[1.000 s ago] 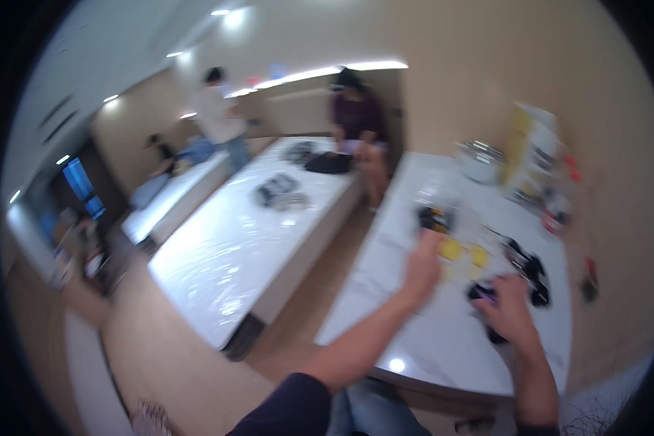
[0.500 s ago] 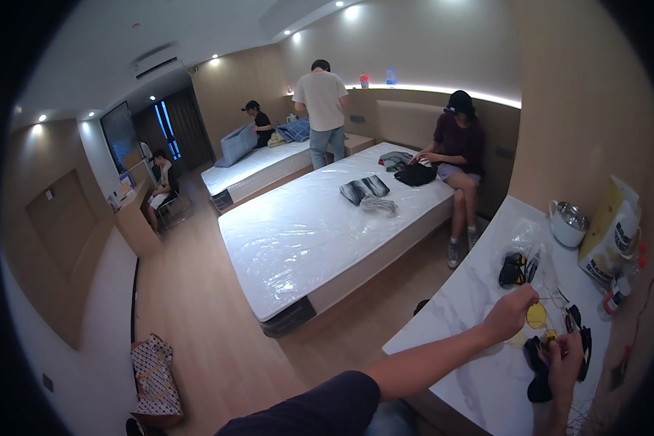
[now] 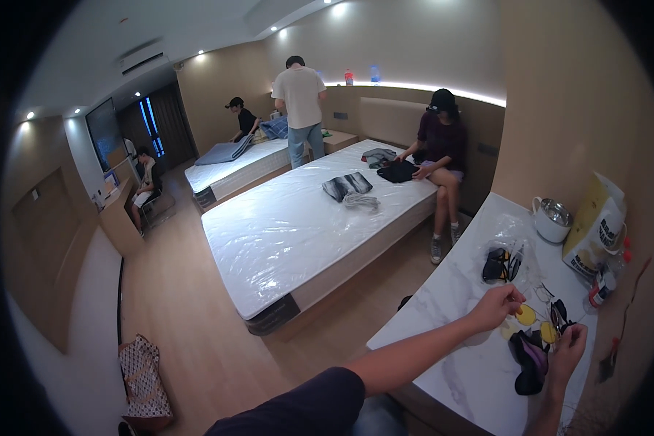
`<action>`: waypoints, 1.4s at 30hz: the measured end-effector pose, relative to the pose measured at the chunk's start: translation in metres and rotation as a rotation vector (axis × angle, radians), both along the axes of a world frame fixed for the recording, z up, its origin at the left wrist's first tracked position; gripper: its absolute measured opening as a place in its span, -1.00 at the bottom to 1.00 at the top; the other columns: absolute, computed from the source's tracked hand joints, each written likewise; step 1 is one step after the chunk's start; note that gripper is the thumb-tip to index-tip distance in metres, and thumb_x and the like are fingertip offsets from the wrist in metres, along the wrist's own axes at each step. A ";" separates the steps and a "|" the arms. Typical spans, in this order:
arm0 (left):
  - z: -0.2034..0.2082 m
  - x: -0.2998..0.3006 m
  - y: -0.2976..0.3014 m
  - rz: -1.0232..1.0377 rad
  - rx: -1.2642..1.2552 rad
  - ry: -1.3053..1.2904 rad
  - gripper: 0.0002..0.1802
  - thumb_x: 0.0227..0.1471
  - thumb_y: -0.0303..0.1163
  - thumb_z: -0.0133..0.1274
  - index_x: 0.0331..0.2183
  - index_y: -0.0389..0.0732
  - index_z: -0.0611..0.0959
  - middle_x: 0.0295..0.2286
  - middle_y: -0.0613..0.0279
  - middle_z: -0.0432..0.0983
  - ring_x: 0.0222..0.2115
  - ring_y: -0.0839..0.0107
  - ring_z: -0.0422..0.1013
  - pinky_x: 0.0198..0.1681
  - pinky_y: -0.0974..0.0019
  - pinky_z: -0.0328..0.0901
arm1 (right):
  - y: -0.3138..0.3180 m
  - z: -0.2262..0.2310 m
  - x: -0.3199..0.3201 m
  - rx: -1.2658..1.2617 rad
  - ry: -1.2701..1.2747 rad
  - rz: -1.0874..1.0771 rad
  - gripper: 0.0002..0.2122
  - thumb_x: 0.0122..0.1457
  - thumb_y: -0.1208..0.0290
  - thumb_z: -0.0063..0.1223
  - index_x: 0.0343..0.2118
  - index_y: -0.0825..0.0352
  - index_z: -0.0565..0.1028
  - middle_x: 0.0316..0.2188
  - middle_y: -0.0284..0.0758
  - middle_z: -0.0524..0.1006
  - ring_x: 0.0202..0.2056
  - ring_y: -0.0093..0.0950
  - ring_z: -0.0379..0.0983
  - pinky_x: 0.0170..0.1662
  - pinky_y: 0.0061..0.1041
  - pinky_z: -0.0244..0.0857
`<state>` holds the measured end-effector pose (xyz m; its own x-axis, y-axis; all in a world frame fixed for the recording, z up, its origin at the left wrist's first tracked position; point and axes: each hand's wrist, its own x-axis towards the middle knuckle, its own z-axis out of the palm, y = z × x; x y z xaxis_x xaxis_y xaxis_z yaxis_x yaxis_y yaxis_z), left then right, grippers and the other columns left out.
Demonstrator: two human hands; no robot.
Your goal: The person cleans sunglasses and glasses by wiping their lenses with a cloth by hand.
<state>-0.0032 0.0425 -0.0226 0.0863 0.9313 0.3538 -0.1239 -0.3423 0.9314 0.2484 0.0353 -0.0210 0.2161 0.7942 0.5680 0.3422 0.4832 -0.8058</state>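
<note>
A pair of yellow-lensed glasses (image 3: 526, 315) is held over the white marble-patterned table (image 3: 443, 349), both lenses showing. My left hand (image 3: 495, 308) pinches its left side, fingers closed. At its other side, my right hand (image 3: 570, 349) is closed on the frame. Just below lies a dark pouch (image 3: 528, 363) with a purple inside, close to my right hand. Dark sunglasses (image 3: 559, 314) rest beyond that hand. Farther back, dark glasses (image 3: 496, 263) lie on clear plastic wrapping, near a thin wire frame (image 3: 542, 292).
A white pot (image 3: 552, 221), a yellow-and-white bag (image 3: 594, 229) and a bottle (image 3: 600, 289) line the table's wall side. A plastic-covered mattress (image 3: 269, 240) fills the middle, a person (image 3: 443, 145) seated at its edge. A patterned bag (image 3: 145, 381) stands on the floor.
The glasses have turned, so both yellow lenses now show. The view has shifted, moving the scene left. On the far bed, the upright blue-grey padded piece now lies flat.
</note>
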 end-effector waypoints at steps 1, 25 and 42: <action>-0.004 -0.001 0.003 -0.085 -0.025 -0.048 -0.91 0.13 -0.70 0.02 -0.30 -0.34 0.52 -0.23 0.09 0.55 -0.27 0.42 0.53 -0.18 0.35 0.45 | 0.000 0.001 0.001 0.000 -0.001 0.006 -0.90 0.39 0.47 -0.11 -0.29 0.31 0.30 -0.44 -0.44 0.29 -0.46 -0.67 0.18 -0.38 -0.65 0.14; 0.002 -0.008 0.001 -0.207 0.052 -0.063 -0.82 0.06 -0.79 0.01 -0.29 -0.34 0.52 -0.21 0.06 0.61 -0.07 0.31 0.51 0.04 0.28 0.39 | 0.048 -0.049 0.043 -0.199 0.275 0.229 -0.83 0.40 0.28 -0.06 -0.32 0.23 0.36 -0.61 -0.54 0.26 -0.69 -0.78 0.11 -0.69 -0.74 -0.05; 0.016 -0.015 -0.002 0.377 0.111 0.035 -0.89 0.17 -0.59 0.05 -0.27 -0.37 0.66 -0.37 0.15 0.68 -0.38 0.52 0.56 -0.23 0.43 0.44 | -0.057 0.049 -0.019 -0.455 -1.022 0.309 -0.13 -0.07 -0.04 0.39 0.26 0.29 0.26 0.20 -0.01 0.23 0.22 -0.06 0.16 0.22 -0.17 0.20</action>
